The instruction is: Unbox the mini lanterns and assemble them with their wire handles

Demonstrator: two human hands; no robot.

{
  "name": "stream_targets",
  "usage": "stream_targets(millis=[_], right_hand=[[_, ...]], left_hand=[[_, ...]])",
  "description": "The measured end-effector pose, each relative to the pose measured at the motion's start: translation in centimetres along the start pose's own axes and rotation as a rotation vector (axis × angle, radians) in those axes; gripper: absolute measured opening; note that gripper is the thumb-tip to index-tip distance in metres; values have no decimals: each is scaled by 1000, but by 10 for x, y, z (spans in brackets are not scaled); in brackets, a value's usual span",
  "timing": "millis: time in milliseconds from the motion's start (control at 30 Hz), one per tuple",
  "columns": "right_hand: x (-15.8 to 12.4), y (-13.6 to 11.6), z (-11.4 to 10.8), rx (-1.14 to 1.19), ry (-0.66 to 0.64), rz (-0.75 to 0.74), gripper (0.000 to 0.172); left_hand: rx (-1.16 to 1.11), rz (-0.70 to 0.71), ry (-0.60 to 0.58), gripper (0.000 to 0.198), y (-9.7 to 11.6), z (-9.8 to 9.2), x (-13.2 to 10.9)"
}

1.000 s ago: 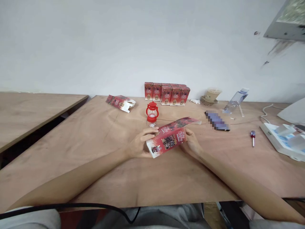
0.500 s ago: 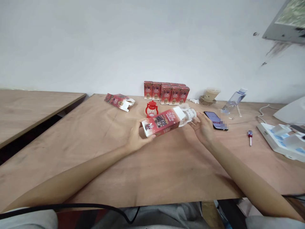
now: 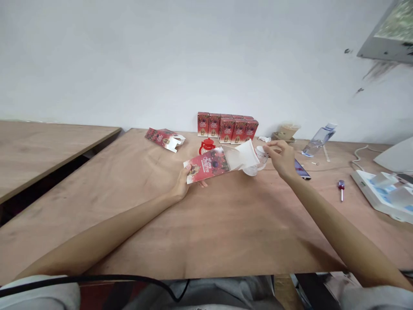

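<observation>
L hand point(image 3: 184, 181) has the lower left end of a red "Merry Christmas" gift box point(image 3: 209, 164): thumb on the printed face, other fingertips showing below the near edge, so a firm-ish grip. Box is held tilted, right end higher, above the plywood table point(image 3: 145, 241), approx. mid-scene. Its R end is open w/ a white flap point(image 3: 248, 154) sticking out to the right.

R hand point(image 3: 282, 159) is bent at the wrist, thumb + forefinger pinching the white end of a clear-and-white lantern point(image 3: 258, 161) at the box's open end. That bit's blurry; can't tell how much of it is still inside.

Just beyond the held box, a red mini lantern point(image 3: 207, 144) stands on the table, lower part hidden. Far left of it, an opened gift box point(image 3: 163, 138) lies on its side, torn-looking white flaps to the R. Far centre, by the wall: a group of upright red boxes point(image 3: 227, 129), same style print.

Far R, going L to R: scrap of white tissue point(image 3: 264, 139), lidded cup point(image 3: 287, 130) in a cardboard holder, clear water bottle point(image 3: 319, 140) leaning R. Phone point(image 3: 301, 169) is flat on the table, partly hidden by R hand/wrist. Further R, a small screwdriver point(image 3: 341, 189), then a white power strip point(image 3: 380, 193) w/ plugs in. Blk cable point(image 3: 112, 277) crosses the near left edge.
</observation>
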State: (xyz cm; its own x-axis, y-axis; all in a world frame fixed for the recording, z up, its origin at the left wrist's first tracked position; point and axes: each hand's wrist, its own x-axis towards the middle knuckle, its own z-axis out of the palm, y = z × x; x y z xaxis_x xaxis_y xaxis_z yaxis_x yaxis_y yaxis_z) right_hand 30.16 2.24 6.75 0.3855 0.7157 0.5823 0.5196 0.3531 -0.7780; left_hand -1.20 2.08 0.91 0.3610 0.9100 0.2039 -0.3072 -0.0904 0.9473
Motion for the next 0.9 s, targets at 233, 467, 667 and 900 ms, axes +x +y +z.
stream_targets(millis=[233,467,667,900], right_hand=[[-15,-10,4,-249,-133,-77,23],[-17,-42,-11,-269,73,-360,21],[-11,-138,-29,-148,-110,-707,49],[1,-167,24,-414,-437,-834,74]], left_hand=[[-66,-36,53,57,-4,1,0],[256,514,15,62,56,19,0],[1066,918,-86,58,167,44,-2],[1156,912,-37,47,162,54,41]])
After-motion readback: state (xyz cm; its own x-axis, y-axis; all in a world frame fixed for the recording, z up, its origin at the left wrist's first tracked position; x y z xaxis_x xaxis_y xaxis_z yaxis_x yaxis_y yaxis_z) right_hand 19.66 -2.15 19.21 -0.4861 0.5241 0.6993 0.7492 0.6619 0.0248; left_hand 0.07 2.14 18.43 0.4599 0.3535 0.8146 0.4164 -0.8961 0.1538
